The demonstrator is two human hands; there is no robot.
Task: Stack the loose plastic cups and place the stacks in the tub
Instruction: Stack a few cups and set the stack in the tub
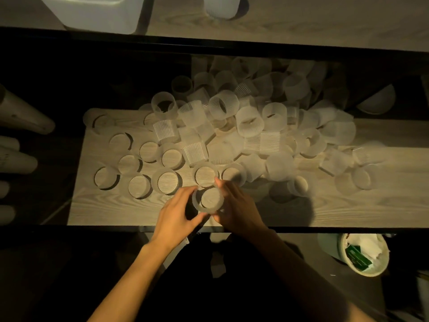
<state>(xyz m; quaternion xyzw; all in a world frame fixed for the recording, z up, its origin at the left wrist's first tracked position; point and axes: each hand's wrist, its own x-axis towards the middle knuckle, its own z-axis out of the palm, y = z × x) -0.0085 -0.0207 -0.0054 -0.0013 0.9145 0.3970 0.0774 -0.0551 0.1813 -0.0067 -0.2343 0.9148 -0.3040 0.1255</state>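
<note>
A large heap of clear ribbed plastic cups [243,122] covers the wooden table [348,205], some upright, many on their sides. Near the front edge stands one upright cup [210,199], held between both hands. My left hand [178,212] wraps its left side and my right hand [236,205] grips its right side. A row of upright cups [166,181] stands just behind and to the left. A pale plastic tub [99,12] sits at the top left, partly cut off by the frame.
Long cup stacks [21,112] lie at the far left. One cup stack [221,6] stands at the top centre. A white bowl [378,101] sits at the right. A bin with rubbish [364,254] stands on the floor, lower right. The light is dim.
</note>
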